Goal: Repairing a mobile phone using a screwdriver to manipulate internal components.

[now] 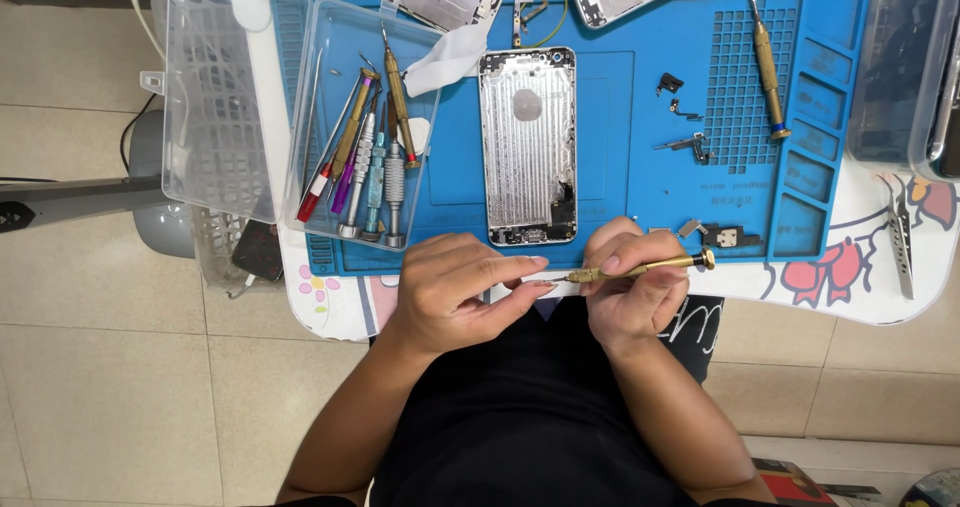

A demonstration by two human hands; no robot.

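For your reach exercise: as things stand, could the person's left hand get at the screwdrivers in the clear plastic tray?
Probably yes. The left hand is at the mat's near edge, just below the clear plastic tray, which lies open-topped. Nothing stands between them, though its fingers are busy at the brass screwdriver tip.

Head camera, looking straight down, close above worktable (pixel 850 297)
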